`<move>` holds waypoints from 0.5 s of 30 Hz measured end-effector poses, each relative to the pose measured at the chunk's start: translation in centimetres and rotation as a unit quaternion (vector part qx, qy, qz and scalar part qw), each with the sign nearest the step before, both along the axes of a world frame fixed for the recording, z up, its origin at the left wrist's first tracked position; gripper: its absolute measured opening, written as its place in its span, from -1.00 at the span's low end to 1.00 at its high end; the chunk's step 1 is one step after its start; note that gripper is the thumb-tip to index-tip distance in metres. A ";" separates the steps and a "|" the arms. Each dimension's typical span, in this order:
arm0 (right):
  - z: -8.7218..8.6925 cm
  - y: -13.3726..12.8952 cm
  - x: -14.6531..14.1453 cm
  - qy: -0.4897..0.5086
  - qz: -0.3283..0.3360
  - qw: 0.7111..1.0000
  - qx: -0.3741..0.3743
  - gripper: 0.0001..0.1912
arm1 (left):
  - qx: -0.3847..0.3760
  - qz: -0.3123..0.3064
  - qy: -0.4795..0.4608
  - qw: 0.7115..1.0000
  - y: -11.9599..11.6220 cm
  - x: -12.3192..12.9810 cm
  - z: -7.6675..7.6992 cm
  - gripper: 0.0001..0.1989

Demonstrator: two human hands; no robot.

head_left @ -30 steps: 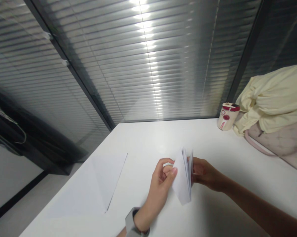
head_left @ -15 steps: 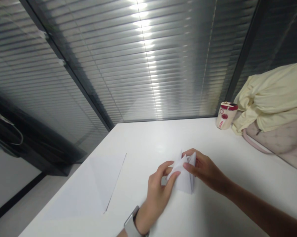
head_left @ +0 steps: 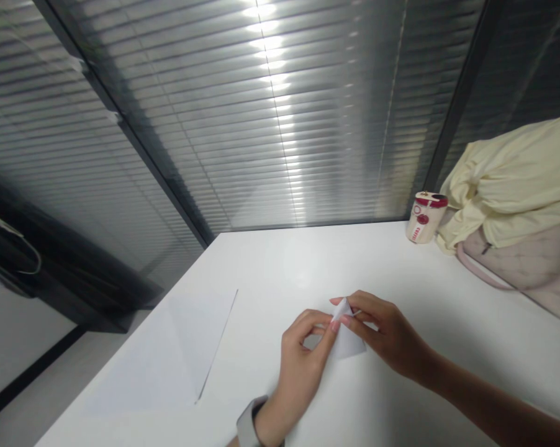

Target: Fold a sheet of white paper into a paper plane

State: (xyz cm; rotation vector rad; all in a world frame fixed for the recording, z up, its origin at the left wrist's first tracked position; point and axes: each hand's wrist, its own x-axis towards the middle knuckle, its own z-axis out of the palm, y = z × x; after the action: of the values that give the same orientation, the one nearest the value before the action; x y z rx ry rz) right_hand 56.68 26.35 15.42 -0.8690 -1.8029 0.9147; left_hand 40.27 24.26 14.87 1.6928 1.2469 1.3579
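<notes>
Folded white paper (head_left: 349,346) in front of us over counter (head_left: 280,261), between both hands. Looks light, thin, creasable, easily torn; best pinched at folded tip, softly. Left hand (head_left: 301,363): fingers pinching its left side near tip. Right hand (head_left: 396,335): fingers closed on its right side. Larger white sheet (head_left: 163,354) lies flat, left. Cup (head_left: 426,218) far right, beside yellow cloth (head_left: 531,180).
</notes>
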 end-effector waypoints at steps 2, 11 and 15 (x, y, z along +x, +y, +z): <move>0.0 0.0 -0.1 0.017 -0.012 0.999 -0.038 -0.86 | 0.030 0.015 0.010 0.999 0.2 -0.1 0.0 -0.89; 0.0 0.2 0.1 0.043 -0.038 0.997 -0.050 -0.80 | -0.005 -0.053 -0.011 0.999 0.1 0.1 -0.1 -0.86; -0.1 0.3 0.0 0.042 -0.036 0.998 -0.001 -0.78 | 0.005 -0.076 0.015 0.997 -0.2 0.0 0.0 -0.85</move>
State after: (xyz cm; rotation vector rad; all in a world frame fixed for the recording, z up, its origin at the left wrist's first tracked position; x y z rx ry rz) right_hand 56.70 26.68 15.32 -0.8778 -1.6876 0.8946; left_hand 40.25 24.09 14.89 1.7824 1.1053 1.2536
